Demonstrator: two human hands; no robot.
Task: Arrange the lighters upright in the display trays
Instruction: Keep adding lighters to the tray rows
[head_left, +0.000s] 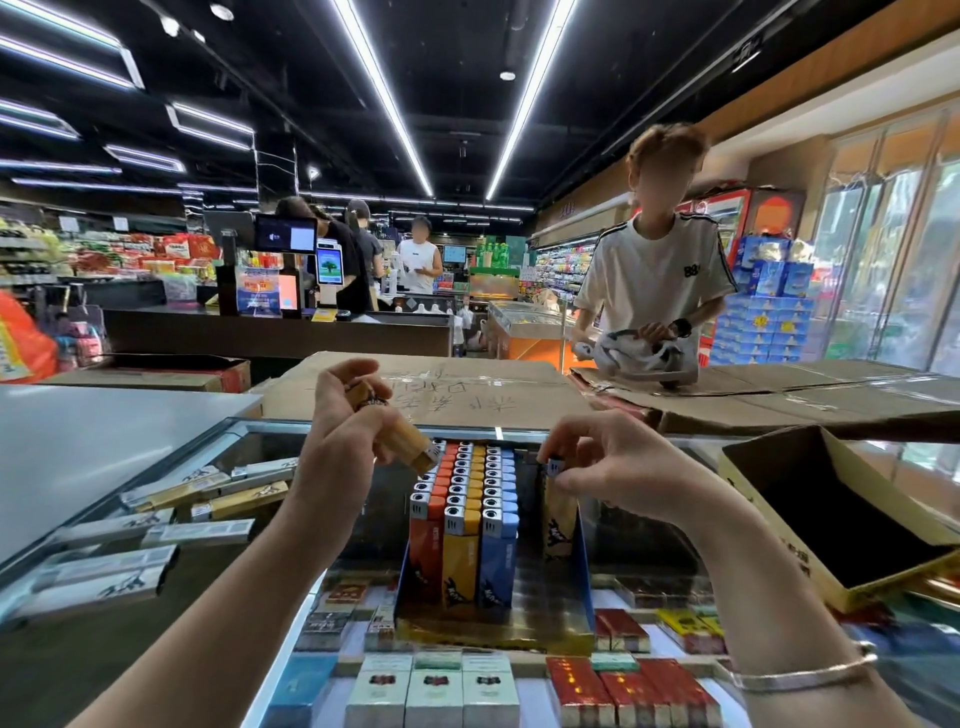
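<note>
The right hand (618, 467) pinches the metal cap of 1 slim, light, rigid, slick-sided yellow plastic lighter (558, 514) upright in the blue cardboard display tray (584, 566); the left hand (343, 431) curls around several tan lighters (410, 441).

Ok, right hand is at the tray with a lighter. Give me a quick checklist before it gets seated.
1. Right hand grip on yellow lighter: ok, pinched at the cap.
2. Lighter upright: ok.
3. Free slot in tray: ok, right side open beside the three filled rows.
4. Lighter fully seated: cannot tell, base hidden.
5. Left hand stock ready: ok, holds tan lighters.
6. Left hand clear of the slot: ok, off to the left.
</note>
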